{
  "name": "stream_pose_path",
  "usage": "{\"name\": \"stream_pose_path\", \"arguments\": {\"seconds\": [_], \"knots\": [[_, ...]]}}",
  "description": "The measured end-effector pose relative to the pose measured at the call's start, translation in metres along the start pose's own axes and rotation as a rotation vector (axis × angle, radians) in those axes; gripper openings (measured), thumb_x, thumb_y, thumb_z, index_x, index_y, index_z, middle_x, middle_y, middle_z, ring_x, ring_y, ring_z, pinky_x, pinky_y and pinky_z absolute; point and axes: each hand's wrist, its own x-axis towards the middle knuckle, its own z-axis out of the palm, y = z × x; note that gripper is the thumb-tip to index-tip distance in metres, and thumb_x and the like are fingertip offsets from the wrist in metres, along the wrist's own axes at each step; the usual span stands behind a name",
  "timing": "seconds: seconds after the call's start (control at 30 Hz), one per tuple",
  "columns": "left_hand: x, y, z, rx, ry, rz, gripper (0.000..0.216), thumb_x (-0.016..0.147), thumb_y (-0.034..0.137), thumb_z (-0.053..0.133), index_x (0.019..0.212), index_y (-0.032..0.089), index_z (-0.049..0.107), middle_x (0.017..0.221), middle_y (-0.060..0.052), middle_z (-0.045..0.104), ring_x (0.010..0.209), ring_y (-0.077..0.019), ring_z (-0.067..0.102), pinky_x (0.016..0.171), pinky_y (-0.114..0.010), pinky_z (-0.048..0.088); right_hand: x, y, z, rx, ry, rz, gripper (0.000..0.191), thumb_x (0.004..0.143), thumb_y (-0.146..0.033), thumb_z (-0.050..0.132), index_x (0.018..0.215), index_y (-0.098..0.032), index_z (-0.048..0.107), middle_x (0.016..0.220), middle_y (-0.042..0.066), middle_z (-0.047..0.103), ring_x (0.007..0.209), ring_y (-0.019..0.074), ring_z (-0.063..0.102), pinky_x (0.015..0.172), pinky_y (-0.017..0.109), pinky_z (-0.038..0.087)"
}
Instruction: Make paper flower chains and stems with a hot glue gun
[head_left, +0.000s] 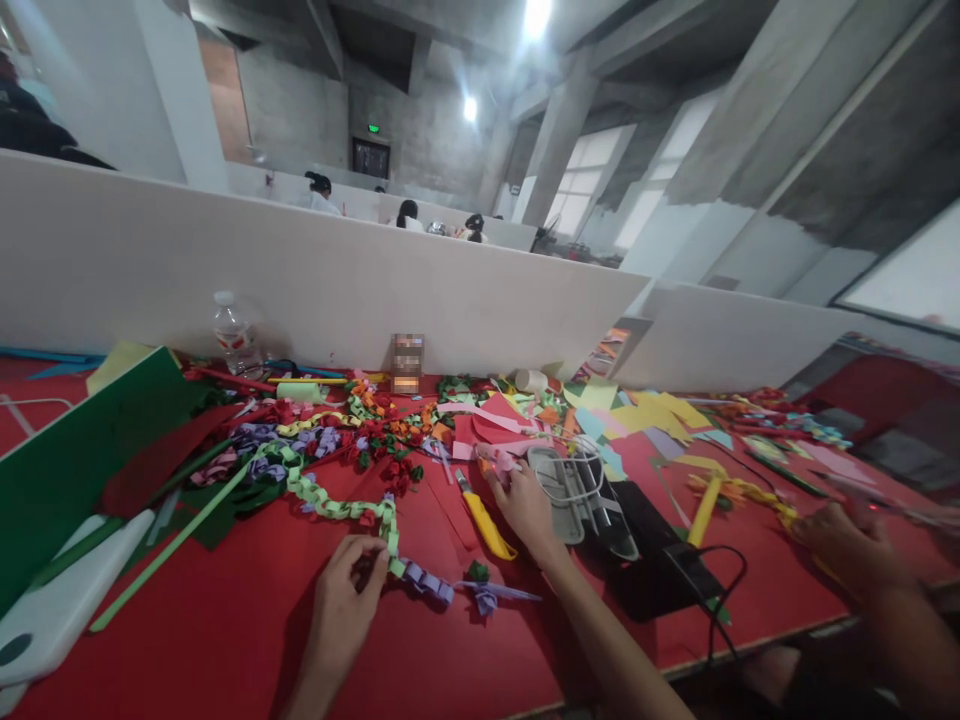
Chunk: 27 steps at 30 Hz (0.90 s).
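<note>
My left hand pinches the lower end of a light green paper chain, near where purple paper links join it. The chain curves up and left across the red tabletop. My right hand reaches forward, fingers curled at a small pink and orange thing whose kind I cannot make out. Just left of that hand lies a yellow utility knife. A purple paper flower with a green piece lies right of the purple links. Beside my right wrist is a grey tray.
A white cable loops over the tray. Right of it lies a black flat item with a black cable. Paper scraps and a water bottle line the divider. At right, another person's hand is near a yellow paper chain.
</note>
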Motion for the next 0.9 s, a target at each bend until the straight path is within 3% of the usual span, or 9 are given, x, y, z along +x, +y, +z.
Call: {"name": "stream_pose_path", "arguments": {"seconds": [0.33, 0.47, 0.57, 0.7, 0.8, 0.9], "knots": [[0.003, 0.004, -0.003, 0.055, 0.009, 0.026, 0.03, 0.089, 0.049, 0.056, 0.087, 0.021, 0.068, 0.089, -0.006, 0.07, 0.079, -0.0208, 0.071, 0.071, -0.03, 0.059, 0.0, 0.003, -0.014, 0.085, -0.02, -0.028, 0.035, 0.096, -0.051, 0.053, 0.1, -0.018, 0.065, 0.106, 0.011, 0.064, 0.096, 0.0243, 0.063, 0.077, 0.029, 0.044], [0.0, 0.007, 0.002, 0.062, 0.016, 0.019, 0.029, 0.089, 0.048, 0.057, 0.087, 0.021, 0.068, 0.088, -0.007, 0.071, 0.079, -0.0215, 0.071, 0.072, -0.031, 0.059, -0.025, -0.001, -0.033, 0.165, -0.005, -0.032, 0.037, 0.096, -0.051, 0.051, 0.104, -0.016, 0.06, 0.103, 0.014, 0.065, 0.091, 0.0262, 0.064, 0.077, 0.032, 0.045], [-0.005, 0.013, 0.003, 0.067, -0.027, 0.001, 0.029, 0.091, 0.047, 0.055, 0.092, 0.021, 0.068, 0.086, -0.006, 0.073, 0.079, -0.0219, 0.072, 0.072, -0.032, 0.059, -0.055, -0.019, -0.05, 0.349, -0.059, -0.093, 0.033, 0.1, -0.05, 0.046, 0.092, -0.021, 0.059, 0.09, 0.009, 0.065, 0.078, 0.0237, 0.062, 0.071, 0.032, 0.044], [0.007, 0.023, -0.026, 0.261, -0.05, 0.021, 0.034, 0.098, 0.046, 0.045, 0.107, 0.023, 0.069, 0.1, -0.007, 0.075, 0.091, -0.0235, 0.071, 0.08, -0.035, 0.058, -0.085, -0.057, -0.062, 0.479, -0.248, -0.211, 0.026, 0.101, -0.041, 0.044, 0.093, -0.023, 0.061, 0.09, 0.006, 0.066, 0.078, 0.0216, 0.063, 0.07, 0.031, 0.044], [0.038, 0.021, -0.064, 0.671, 0.045, 0.288, 0.036, 0.1, 0.032, 0.04, 0.123, 0.023, 0.066, 0.13, -0.011, 0.067, 0.122, -0.0288, 0.058, 0.104, -0.046, 0.047, -0.093, -0.082, -0.056, 0.385, -0.304, -0.278, 0.019, 0.098, -0.039, 0.053, 0.103, -0.023, 0.063, 0.1, 0.007, 0.067, 0.09, 0.0249, 0.064, 0.077, 0.033, 0.045], [0.071, 0.01, -0.092, 1.036, -0.057, 0.48, 0.043, 0.096, 0.018, 0.041, 0.134, 0.024, 0.06, 0.142, -0.011, 0.06, 0.135, -0.0325, 0.047, 0.106, -0.051, 0.042, -0.096, -0.101, -0.041, 0.25, -0.36, -0.354, 0.025, 0.088, -0.04, 0.07, 0.106, -0.024, 0.064, 0.107, 0.007, 0.067, 0.1, 0.0291, 0.062, 0.085, 0.038, 0.043]]}}
